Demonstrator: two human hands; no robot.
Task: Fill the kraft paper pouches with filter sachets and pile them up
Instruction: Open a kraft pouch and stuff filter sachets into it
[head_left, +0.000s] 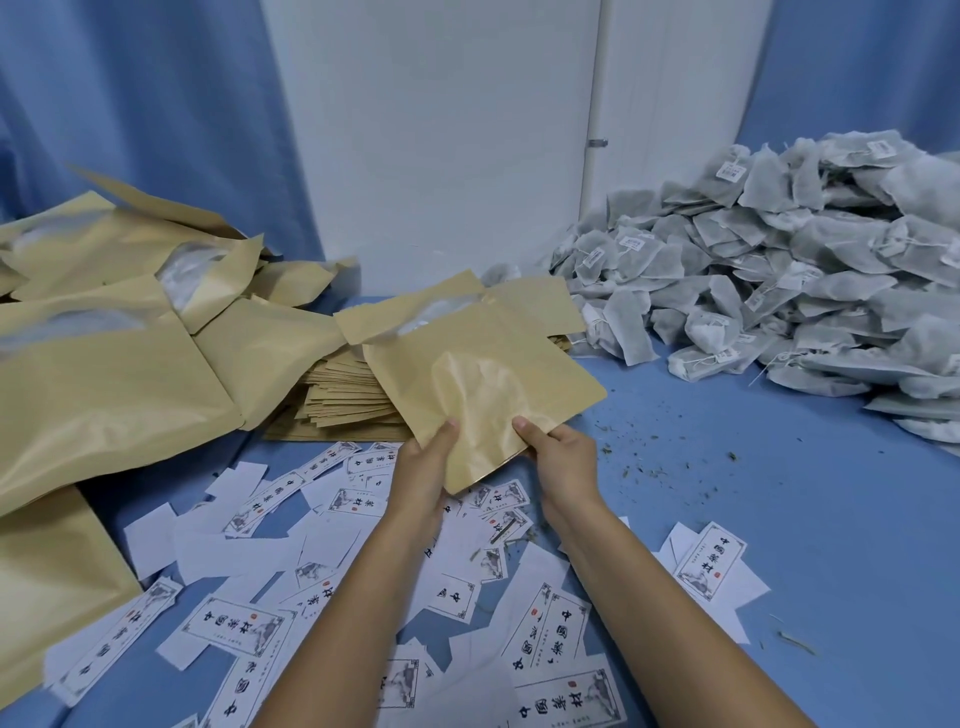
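A flat kraft paper pouch with a round clear window is held up over the table's middle. My left hand grips its near left edge, thumb on top. At the near right corner my right hand pinches the same pouch. A stack of flat pouches lies just behind and left of it. Filled, puffy pouches are heaped on the left. A big mound of grey filter sachets with string tags fills the back right.
Printed white labels and backing slips litter the blue table in front of me. Loose herb crumbs dot the surface right of the pouch. Blue curtains and a white panel close the back.
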